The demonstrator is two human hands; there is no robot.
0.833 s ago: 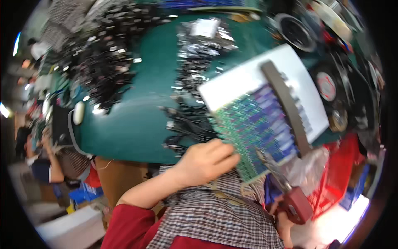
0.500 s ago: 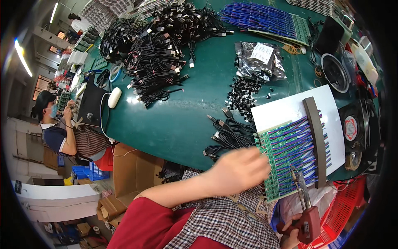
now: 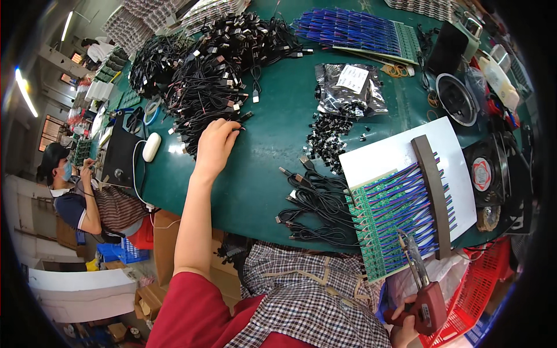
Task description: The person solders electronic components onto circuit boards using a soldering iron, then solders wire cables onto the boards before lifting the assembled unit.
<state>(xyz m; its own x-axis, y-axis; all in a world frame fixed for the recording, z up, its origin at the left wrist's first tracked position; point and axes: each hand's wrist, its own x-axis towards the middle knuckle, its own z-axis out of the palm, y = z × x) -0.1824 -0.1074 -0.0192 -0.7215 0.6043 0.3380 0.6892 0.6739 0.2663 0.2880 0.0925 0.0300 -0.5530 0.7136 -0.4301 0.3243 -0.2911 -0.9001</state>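
At the near edge of a big heap of black USB cables (image 3: 200, 87), my left hand (image 3: 216, 145) is stretched out, fingers and thumb closed around a cable end that is mostly hidden. My right hand (image 3: 408, 325) grips the handle of a red soldering gun (image 3: 428, 307) at the lower right. The gun's metal tip points up over a green circuit board panel (image 3: 371, 232) with rows of blue and red wires. A dark bar (image 3: 434, 197) lies across those wires on a white sheet (image 3: 380, 146). Left of the panel is a smaller bunch of black USB cables (image 3: 319, 200).
Small black connectors (image 3: 329, 136) lie loose below a silvery plastic bag (image 3: 351, 87). Farther back are stacked wired boards (image 3: 354, 35). A round metal dish (image 3: 457, 98) and a black fan (image 3: 490, 177) stand right. A masked co-worker (image 3: 72, 185) sits left.
My left hand has moved from the circuit board panel far up and left to the cable heap. More cables lie in view beside the panel's left edge. My right hand still holds the soldering gun.
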